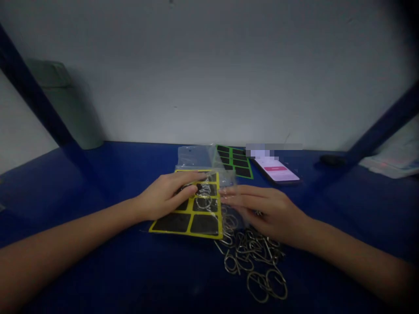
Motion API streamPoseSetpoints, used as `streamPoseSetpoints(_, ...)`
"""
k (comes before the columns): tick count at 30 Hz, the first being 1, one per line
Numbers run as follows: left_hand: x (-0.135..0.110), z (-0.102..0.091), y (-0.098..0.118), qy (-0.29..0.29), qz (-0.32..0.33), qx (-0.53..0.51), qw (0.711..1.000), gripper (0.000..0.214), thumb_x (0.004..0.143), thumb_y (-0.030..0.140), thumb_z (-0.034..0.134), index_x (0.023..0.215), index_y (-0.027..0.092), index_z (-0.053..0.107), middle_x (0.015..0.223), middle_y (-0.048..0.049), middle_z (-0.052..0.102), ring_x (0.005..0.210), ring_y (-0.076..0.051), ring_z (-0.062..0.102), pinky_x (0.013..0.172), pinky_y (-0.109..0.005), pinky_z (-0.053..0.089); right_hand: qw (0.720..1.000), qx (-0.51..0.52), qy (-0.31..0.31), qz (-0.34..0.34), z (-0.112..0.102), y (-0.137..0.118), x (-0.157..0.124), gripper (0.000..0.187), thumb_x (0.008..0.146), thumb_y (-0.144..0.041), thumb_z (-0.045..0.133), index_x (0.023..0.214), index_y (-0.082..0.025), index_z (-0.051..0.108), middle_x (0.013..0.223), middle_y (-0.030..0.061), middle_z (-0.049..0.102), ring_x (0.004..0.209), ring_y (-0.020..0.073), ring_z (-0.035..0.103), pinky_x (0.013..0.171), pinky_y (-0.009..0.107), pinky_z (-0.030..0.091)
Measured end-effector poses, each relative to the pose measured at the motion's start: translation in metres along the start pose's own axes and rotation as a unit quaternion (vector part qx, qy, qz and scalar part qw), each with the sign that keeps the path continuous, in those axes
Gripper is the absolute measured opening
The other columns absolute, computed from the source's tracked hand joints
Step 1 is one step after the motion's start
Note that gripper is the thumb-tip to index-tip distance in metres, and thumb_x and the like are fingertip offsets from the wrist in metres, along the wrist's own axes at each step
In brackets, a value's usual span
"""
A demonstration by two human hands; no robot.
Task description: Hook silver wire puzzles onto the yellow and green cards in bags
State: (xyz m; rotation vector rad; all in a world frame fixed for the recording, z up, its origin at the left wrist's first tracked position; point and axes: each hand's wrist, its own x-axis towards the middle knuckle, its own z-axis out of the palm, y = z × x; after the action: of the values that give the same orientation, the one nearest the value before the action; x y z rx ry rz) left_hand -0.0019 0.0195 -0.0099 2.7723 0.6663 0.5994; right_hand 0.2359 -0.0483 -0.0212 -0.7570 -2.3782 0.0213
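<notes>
A clear plastic bag (196, 156) lies on the table with a yellow-bordered sheet of black rectangles (204, 224). A few shiny metal rings (204, 201) show on the sheet under the film. Flat across the sheet's upper left rests my left hand (166, 194), fingers stretched out and thumb apart. From the other side my right hand (270, 207) has its fingertips closed on the loose clear plastic at the bag's right edge. Beneath and in front of that hand spreads a loose pile of metal hooks and rings (252, 250).
Behind the bag lies a green-bordered sheet of black rectangles (240, 163). A lit phone (278, 168) is to its right. Farther right are a dark object (332, 160) and white packets (393, 163). A greenish container (73, 104) stands at the back left of the blue table (108, 270).
</notes>
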Motion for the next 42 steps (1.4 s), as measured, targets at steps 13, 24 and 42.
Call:
streamPoseSetpoints(13,-0.001,0.003,-0.004,0.028,-0.037,0.044,0.998,0.035,0.090,0.029,0.028,0.120,0.019,0.041,0.122,-0.0035,0.049,0.109,-0.016,0.047,0.091,-0.029,0.038,0.987,0.025,-0.068,0.144,-0.003,0.012,-0.006,0.028,0.075,-0.021,0.055,0.103,-0.021,0.058,0.083,0.0030,0.062,0.075,0.0142,0.055,0.065,0.028,0.046)
streamPoseSetpoints(24,0.001,0.003,-0.003,0.022,-0.031,0.036,0.999,0.034,0.090,0.028,0.028,0.120,0.019,0.042,0.121,-0.0037,0.050,0.109,-0.015,0.047,0.090,-0.029,0.038,0.974,0.082,-0.051,0.206,-0.003,0.006,-0.004,0.023,0.072,-0.009,0.050,0.092,-0.018,0.058,0.072,-0.0007,0.057,0.047,0.0062,0.046,0.044,0.020,0.040)
streamPoseSetpoints(42,0.000,-0.001,0.006,0.014,0.026,-0.041,0.999,0.034,0.089,0.024,0.030,0.121,0.019,0.039,0.122,-0.0035,0.049,0.110,-0.014,0.046,0.092,-0.027,0.036,0.988,0.019,0.155,0.015,-0.001,-0.018,0.011,0.019,0.077,-0.006,0.049,0.087,-0.019,0.059,0.086,0.0049,0.063,0.082,0.0123,0.059,0.071,0.026,0.052)
